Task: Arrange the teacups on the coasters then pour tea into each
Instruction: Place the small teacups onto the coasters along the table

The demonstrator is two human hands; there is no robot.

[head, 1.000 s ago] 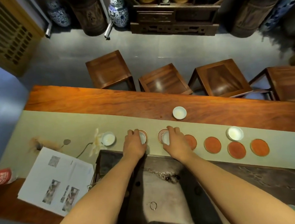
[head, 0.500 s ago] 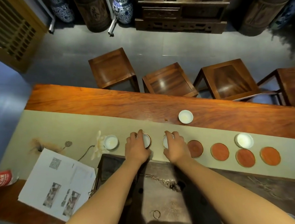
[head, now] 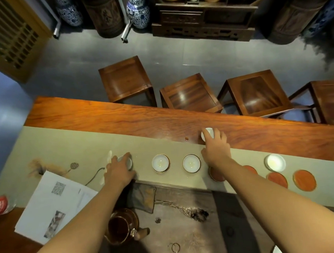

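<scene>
The right hand [head: 217, 149] reaches over the bare wood of the table [head: 123, 120], its fingertips [head: 210, 133] curled round the near rim of a small white teacup [head: 206, 133]. They touch it, though whether the grip has closed I cannot tell. The left hand [head: 119, 171] cups loosely over another teacup [head: 126, 162] on the cloth runner [head: 67, 146], fingers spread on its rim. Between the two hands, two cups already sit on coasters [head: 161, 163] [head: 191, 163]. Beyond the right wrist lie empty orange coasters [head: 304, 180] and one more cup [head: 275, 162] beside them.

These cups look thin, light and glazed — likely slippery and easily chipped. The rim, pinched between thumb and two fingers, seems the safest hold, lifting straight up rather than dragging. The dark pitcher of tea [head: 120, 227] waits near the left forearm.
</scene>
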